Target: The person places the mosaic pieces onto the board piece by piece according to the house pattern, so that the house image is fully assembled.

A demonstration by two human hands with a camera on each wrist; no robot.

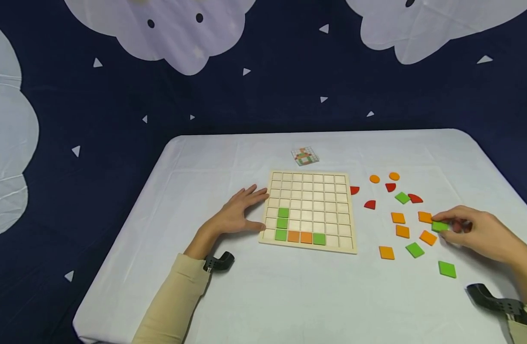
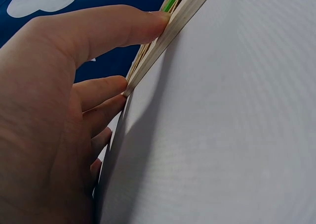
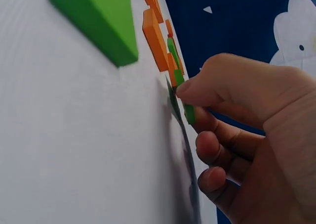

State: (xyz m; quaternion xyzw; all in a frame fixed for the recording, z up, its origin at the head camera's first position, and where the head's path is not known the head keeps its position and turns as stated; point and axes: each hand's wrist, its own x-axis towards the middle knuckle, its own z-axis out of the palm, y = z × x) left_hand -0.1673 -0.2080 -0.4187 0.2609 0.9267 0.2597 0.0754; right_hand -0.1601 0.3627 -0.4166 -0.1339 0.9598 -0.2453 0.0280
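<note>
A wooden grid board [image 1: 308, 210] lies on the white table. In its lower left, green square tiles [image 1: 282, 223] form a short column, and two orange squares [image 1: 299, 237] and one more green square [image 1: 319, 239] continue along the bottom row. My left hand [image 1: 235, 210] rests against the board's left edge, thumb and fingertips touching the rim; in the left wrist view the thumb [image 2: 148, 26] presses the wooden side. Over at the right, my right hand [image 1: 482, 231] pinches a green square tile [image 1: 439, 226] between thumb and fingers, just above the cloth.
Loose orange squares [image 1: 386, 252], green squares [image 1: 447, 269], red quarter-circles [image 1: 370, 204] and orange discs [image 1: 374, 179] lie between the board and my right hand. A small printed pattern card [image 1: 305, 156] lies behind the board. A dark patterned cloth [image 1: 280, 105] hangs behind the table.
</note>
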